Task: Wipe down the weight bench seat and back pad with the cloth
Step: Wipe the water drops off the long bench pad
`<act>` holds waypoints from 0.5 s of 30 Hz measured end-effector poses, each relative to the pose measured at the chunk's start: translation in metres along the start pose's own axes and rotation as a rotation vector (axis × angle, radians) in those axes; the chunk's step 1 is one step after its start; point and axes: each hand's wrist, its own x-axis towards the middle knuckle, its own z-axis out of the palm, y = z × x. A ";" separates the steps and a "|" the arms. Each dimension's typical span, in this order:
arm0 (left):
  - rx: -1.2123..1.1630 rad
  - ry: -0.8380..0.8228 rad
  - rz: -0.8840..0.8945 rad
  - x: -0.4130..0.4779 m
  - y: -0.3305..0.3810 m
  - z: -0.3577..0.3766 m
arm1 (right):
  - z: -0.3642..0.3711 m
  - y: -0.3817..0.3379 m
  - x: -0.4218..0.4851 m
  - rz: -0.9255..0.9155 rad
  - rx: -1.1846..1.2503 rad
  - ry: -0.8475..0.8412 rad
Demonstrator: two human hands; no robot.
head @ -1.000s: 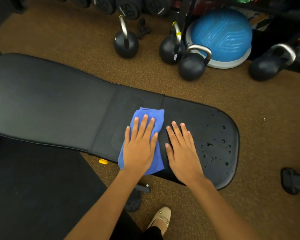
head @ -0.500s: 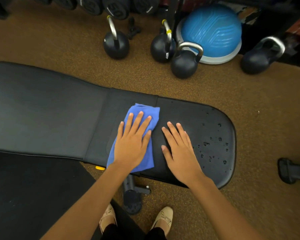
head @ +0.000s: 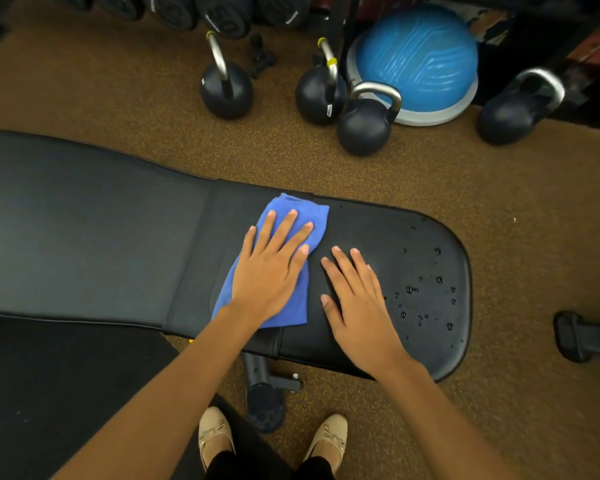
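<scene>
**A:** What has changed under your hands?

**B:** Your left hand [head: 271, 271] has pushed the cloth [head: 314, 216] a little farther away from you. The cloth's far fold now lies almost at the far edge, across the seam where the pad [head: 84, 230] meets the seat [head: 413, 233]. That hand's fingers are spread flat on the cloth, pressing and pinching nothing. Your right hand [head: 357, 306] lies on the bare seat just beside the cloth, much as it did before. Its fingers are straight and close together, and the thumb points toward the cloth.

**A:** And the edges, the room to move?

**B:** Left of the cloth, the pad runs wide and bare out of view. The near edge passes under both your wrists. Right of your right hand, drops [head: 426, 292] lie scattered toward the seat's rounded end. Past the far edge comes a strip of floor [head: 118, 98], then the kettlebells [head: 364, 128], well apart from the seat. Beyond the rounded end the floor is open as far as a black foot [head: 572, 337] at the right border.
</scene>
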 end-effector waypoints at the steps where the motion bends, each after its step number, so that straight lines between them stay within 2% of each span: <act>1: -0.005 0.001 -0.016 0.005 0.000 -0.001 | 0.000 0.000 0.000 0.001 -0.001 -0.001; 7: 0.040 -0.097 -0.154 0.039 0.024 -0.003 | -0.001 0.000 0.001 -0.004 0.014 -0.015; 12: -0.008 -0.038 0.015 0.013 0.011 -0.001 | -0.004 -0.002 0.000 0.010 0.051 -0.019; 15: 0.023 -0.017 0.044 -0.002 0.002 -0.001 | -0.005 -0.003 0.000 0.019 0.039 -0.020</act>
